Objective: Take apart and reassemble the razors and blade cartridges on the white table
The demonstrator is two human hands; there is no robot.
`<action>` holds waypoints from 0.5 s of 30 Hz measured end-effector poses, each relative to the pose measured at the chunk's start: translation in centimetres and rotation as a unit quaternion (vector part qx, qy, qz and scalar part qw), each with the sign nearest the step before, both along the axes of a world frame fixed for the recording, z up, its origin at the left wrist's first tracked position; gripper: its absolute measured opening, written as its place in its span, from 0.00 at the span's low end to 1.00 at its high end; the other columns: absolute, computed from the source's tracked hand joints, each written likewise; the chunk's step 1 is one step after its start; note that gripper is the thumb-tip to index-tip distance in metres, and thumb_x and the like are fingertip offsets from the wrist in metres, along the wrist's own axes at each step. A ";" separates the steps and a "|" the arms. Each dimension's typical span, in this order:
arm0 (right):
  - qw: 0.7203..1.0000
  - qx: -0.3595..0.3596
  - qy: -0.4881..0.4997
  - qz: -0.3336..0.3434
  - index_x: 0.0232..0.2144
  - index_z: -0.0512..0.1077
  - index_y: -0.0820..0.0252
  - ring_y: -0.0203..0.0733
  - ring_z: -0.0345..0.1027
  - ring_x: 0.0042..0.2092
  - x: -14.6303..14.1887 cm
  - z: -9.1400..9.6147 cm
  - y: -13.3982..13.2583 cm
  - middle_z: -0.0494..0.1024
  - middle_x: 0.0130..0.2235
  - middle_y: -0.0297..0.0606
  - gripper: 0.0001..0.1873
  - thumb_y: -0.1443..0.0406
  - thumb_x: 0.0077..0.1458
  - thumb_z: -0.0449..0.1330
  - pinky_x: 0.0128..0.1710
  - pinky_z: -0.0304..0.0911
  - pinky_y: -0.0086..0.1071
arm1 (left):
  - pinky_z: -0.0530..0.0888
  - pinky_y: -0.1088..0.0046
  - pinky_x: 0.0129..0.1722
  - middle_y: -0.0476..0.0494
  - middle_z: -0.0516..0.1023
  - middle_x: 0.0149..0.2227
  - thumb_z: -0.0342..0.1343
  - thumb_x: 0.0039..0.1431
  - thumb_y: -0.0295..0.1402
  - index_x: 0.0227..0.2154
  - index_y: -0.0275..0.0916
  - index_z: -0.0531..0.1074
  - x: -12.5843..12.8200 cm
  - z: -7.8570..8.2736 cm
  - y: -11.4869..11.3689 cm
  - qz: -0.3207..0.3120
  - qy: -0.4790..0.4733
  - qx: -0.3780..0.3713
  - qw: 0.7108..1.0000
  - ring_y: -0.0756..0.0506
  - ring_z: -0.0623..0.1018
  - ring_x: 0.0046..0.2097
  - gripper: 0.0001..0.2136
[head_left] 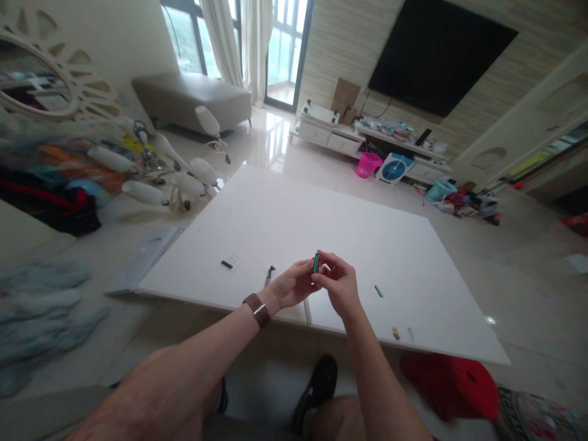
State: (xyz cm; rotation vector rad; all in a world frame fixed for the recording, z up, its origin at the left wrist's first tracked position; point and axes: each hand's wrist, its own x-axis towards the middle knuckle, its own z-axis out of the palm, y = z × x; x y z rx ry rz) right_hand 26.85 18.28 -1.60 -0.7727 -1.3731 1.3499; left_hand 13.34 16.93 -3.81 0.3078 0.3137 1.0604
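Above the front part of a white tabletop (294, 214), both hands meet around a small green-and-black piece that looks like a razor cartridge (316, 263). My left hand (294, 283) is closed on its left side, with a brown watch strap on the wrist. The fingers of my right hand (339, 278) pinch it from the right. Just left of my left hand lies a slim metallic razor handle (269, 275), partly hidden by the wrist. To the right of my right hand rests a similar green strip-shaped cartridge (378, 291).
A small clear packet with a black end (230, 261) lies on the left of the tabletop. Two small items, one brownish (395, 333) and one clear (410, 334), are near the front right edge. A red stool (452, 383) stands below; a white lamp fixture (184, 177) is at left.
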 end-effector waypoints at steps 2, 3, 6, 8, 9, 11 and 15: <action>1.000 0.000 -0.004 -0.003 0.45 0.79 0.47 0.38 0.67 0.39 0.0 0.0 -0.1 0.77 0.39 0.34 0.26 0.70 0.42 0.72 0.35 0.61 0.31 | 0.69 0.73 0.41 0.44 0.77 0.36 0.67 0.53 0.36 0.37 0.36 0.78 0.0 0.1 -0.1 -0.002 0.000 -0.005 1.000 0.50 0.75 0.37 0.11; 1.000 0.002 -0.008 -0.004 0.45 0.79 0.47 0.39 0.67 0.39 0.0 0.1 -0.1 0.77 0.39 0.35 0.26 0.70 0.42 0.72 0.35 0.61 0.31 | 0.69 0.73 0.40 0.44 0.77 0.36 0.67 0.53 0.36 0.37 0.36 0.78 0.0 0.1 -0.1 -0.002 0.001 -0.007 1.000 0.50 0.75 0.37 0.11; 1.000 0.008 -0.012 -0.001 0.46 0.79 0.47 0.38 0.67 0.39 0.0 0.2 -0.2 0.76 0.38 0.34 0.25 0.70 0.43 0.72 0.35 0.61 0.31 | 0.69 0.74 0.39 0.45 0.77 0.36 0.68 0.52 0.37 0.37 0.36 0.78 0.1 0.0 -0.2 0.002 0.003 -0.008 1.000 0.51 0.75 0.37 0.12; 1.000 0.010 -0.006 0.005 0.45 0.79 0.47 0.38 0.67 0.39 0.0 0.2 -0.3 0.75 0.38 0.34 0.25 0.70 0.43 0.72 0.35 0.61 0.31 | 0.69 0.74 0.39 0.46 0.77 0.35 0.68 0.51 0.37 0.36 0.37 0.79 0.1 -0.2 -0.3 0.002 0.000 -0.004 1.000 0.51 0.75 0.36 0.12; 1.000 0.010 -0.003 0.009 0.45 0.79 0.46 0.37 0.67 0.39 0.1 0.2 -0.3 0.75 0.38 0.34 0.25 0.70 0.43 0.72 0.35 0.61 0.31 | 0.69 0.74 0.39 0.46 0.77 0.35 0.69 0.51 0.37 0.35 0.37 0.79 0.1 -0.2 -0.3 0.001 -0.002 -0.003 1.000 0.51 0.75 0.36 0.11; 1.000 0.010 -0.001 0.015 0.45 0.79 0.46 0.38 0.67 0.39 0.0 0.2 -0.3 0.76 0.39 0.34 0.25 0.70 0.43 0.72 0.35 0.61 0.31 | 0.69 0.74 0.39 0.46 0.77 0.35 0.69 0.50 0.37 0.34 0.37 0.78 0.1 -0.4 -0.2 -0.003 -0.006 -0.005 1.000 0.51 0.75 0.36 0.11; 1.000 0.007 0.001 0.004 0.45 0.79 0.47 0.38 0.67 0.38 -0.1 0.0 -0.1 0.76 0.38 0.34 0.25 0.70 0.42 0.72 0.34 0.62 0.31 | 0.70 0.74 0.40 0.46 0.77 0.35 0.69 0.50 0.36 0.35 0.37 0.79 0.1 -0.5 0.0 -0.005 -0.016 -0.012 1.000 0.51 0.75 0.36 0.11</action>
